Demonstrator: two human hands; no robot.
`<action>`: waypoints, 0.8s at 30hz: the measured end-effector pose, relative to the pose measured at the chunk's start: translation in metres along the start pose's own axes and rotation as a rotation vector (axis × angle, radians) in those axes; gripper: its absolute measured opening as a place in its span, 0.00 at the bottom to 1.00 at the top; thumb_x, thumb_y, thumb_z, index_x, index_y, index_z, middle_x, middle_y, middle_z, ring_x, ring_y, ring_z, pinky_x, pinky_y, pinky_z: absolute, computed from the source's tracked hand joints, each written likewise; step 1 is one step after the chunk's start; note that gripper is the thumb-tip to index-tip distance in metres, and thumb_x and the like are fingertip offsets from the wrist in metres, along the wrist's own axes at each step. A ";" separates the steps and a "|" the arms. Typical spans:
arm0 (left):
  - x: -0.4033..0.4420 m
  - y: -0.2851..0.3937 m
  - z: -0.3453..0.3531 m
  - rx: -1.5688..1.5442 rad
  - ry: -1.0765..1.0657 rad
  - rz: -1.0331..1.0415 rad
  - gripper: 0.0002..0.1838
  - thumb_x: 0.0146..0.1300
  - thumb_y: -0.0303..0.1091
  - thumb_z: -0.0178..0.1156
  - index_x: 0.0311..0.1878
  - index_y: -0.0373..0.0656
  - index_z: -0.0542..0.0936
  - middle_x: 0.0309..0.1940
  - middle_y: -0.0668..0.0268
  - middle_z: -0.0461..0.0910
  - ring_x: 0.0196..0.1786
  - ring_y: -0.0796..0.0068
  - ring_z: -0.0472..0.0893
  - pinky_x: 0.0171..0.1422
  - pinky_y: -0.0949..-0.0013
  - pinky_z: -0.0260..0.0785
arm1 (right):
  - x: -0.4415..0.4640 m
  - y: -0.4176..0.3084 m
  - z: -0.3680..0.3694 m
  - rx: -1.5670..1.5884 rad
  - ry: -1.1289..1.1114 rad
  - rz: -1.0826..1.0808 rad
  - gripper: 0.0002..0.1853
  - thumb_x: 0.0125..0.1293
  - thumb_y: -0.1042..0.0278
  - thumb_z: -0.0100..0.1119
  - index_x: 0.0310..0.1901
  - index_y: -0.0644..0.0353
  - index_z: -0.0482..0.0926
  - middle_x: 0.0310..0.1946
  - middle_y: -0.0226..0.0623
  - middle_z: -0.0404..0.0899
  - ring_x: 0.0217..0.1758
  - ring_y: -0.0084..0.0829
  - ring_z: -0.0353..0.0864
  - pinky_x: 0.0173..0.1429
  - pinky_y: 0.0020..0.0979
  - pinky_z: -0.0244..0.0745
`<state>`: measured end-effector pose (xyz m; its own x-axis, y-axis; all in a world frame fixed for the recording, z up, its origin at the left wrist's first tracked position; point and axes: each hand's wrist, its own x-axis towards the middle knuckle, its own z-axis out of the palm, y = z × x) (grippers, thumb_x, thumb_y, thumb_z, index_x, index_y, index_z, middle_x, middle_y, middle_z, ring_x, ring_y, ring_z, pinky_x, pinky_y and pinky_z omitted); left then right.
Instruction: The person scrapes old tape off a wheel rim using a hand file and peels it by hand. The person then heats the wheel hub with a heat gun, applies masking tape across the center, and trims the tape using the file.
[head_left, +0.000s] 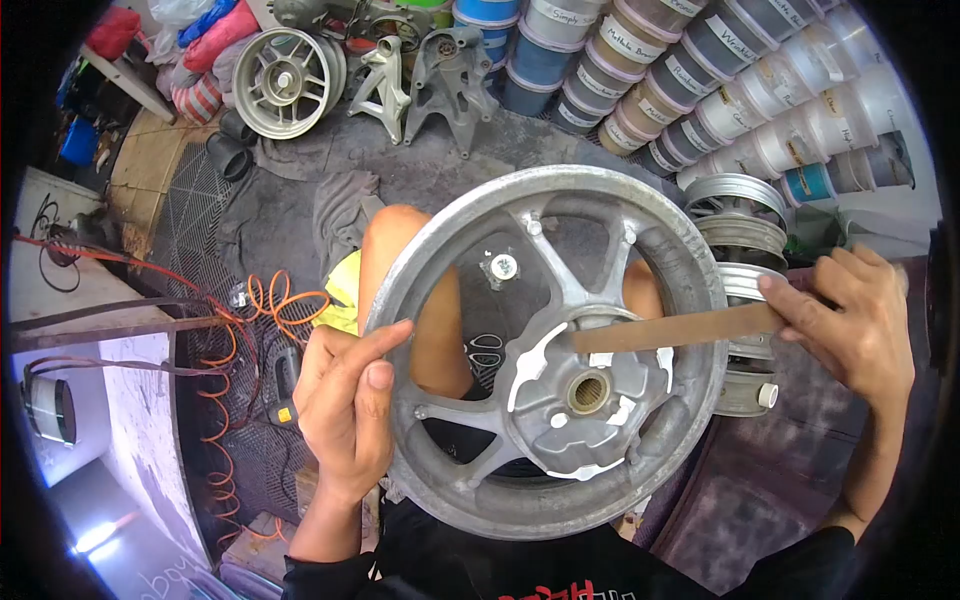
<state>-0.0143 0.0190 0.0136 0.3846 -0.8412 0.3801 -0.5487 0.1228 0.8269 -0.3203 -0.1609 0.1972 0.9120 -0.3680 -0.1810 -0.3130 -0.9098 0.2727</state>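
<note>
A grey metal wheel rim (425, 225) with thick spokes faces the camera above the person's lap. White patches mark parts of its hub (590, 390). My left hand (350, 405) is at the rim's left edge, index finger and thumb extended over it; the other fingers are curled. On the right, my right hand (835, 320) pinches the end of a flat brown strip (680, 330) between thumb and fingers. The strip reaches left across the rim, its far end over the upper part of the hub.
Another wheel rim (285, 85) and metal brackets (455, 90) lie at the back. Stacked labelled tubs (690, 75) line the back right. More rims (740, 240) are stacked at right. An orange coiled hose (212, 400) hangs at left; scissors (485, 345) lie on the floor.
</note>
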 end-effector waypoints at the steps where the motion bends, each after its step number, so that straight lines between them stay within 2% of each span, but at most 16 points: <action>1: -0.001 -0.001 0.000 -0.002 0.010 0.002 0.12 0.67 0.27 0.59 0.49 0.33 0.85 0.27 0.65 0.72 0.31 0.74 0.68 0.36 0.72 0.60 | -0.009 0.006 0.002 0.045 -0.023 0.022 0.24 0.50 0.56 0.67 0.50 0.51 0.86 0.22 0.30 0.67 0.24 0.34 0.69 0.29 0.38 0.61; 5: -0.002 -0.003 0.000 0.005 0.026 0.014 0.13 0.67 0.29 0.59 0.49 0.33 0.85 0.26 0.65 0.72 0.31 0.74 0.68 0.36 0.72 0.60 | -0.016 -0.007 0.019 0.117 -0.038 0.082 0.23 0.51 0.56 0.69 0.51 0.48 0.87 0.19 0.29 0.65 0.21 0.33 0.70 0.25 0.39 0.63; 9: -0.001 -0.003 -0.001 0.015 0.015 0.008 0.13 0.68 0.30 0.59 0.49 0.33 0.85 0.26 0.65 0.72 0.31 0.73 0.69 0.36 0.72 0.60 | -0.026 -0.019 0.041 0.197 -0.026 0.190 0.22 0.52 0.58 0.69 0.51 0.49 0.86 0.19 0.31 0.66 0.21 0.35 0.71 0.26 0.40 0.65; 12: -0.003 -0.003 0.002 -0.024 0.015 -0.006 0.15 0.72 0.34 0.55 0.48 0.31 0.84 0.28 0.71 0.65 0.33 0.79 0.63 0.38 0.75 0.52 | -0.042 -0.020 0.045 0.332 -0.039 0.267 0.23 0.52 0.59 0.69 0.52 0.50 0.86 0.20 0.33 0.67 0.22 0.36 0.71 0.26 0.40 0.66; 15: -0.002 -0.002 0.002 0.019 0.032 -0.017 0.14 0.68 0.32 0.58 0.49 0.32 0.85 0.27 0.65 0.71 0.31 0.74 0.69 0.36 0.72 0.60 | -0.046 -0.032 0.055 0.371 -0.025 0.312 0.23 0.52 0.58 0.69 0.52 0.51 0.86 0.20 0.33 0.67 0.22 0.36 0.70 0.27 0.40 0.64; 19: -0.003 -0.002 0.004 0.030 0.053 -0.012 0.14 0.69 0.32 0.58 0.48 0.31 0.85 0.28 0.66 0.71 0.32 0.75 0.68 0.38 0.73 0.59 | -0.059 -0.035 0.059 0.258 0.106 0.241 0.23 0.55 0.54 0.67 0.53 0.51 0.86 0.21 0.31 0.65 0.22 0.35 0.67 0.28 0.38 0.60; 20: -0.003 -0.003 0.005 0.022 0.067 0.003 0.14 0.69 0.31 0.58 0.49 0.31 0.85 0.28 0.67 0.71 0.33 0.75 0.68 0.39 0.73 0.58 | -0.071 -0.035 0.062 0.269 0.155 0.238 0.22 0.55 0.50 0.66 0.51 0.45 0.87 0.22 0.28 0.63 0.23 0.31 0.65 0.29 0.36 0.57; 24: -0.003 -0.004 0.004 -0.002 0.062 0.012 0.14 0.71 0.30 0.56 0.51 0.31 0.84 0.28 0.66 0.72 0.32 0.77 0.71 0.38 0.74 0.61 | -0.101 -0.051 0.058 0.099 0.140 0.182 0.22 0.52 0.46 0.66 0.51 0.35 0.86 0.22 0.24 0.63 0.24 0.26 0.64 0.29 0.33 0.55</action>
<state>-0.0162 0.0194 0.0077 0.4235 -0.8053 0.4148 -0.5521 0.1336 0.8230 -0.4122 -0.0884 0.1471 0.8641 -0.5032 -0.0028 -0.4932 -0.8481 0.1937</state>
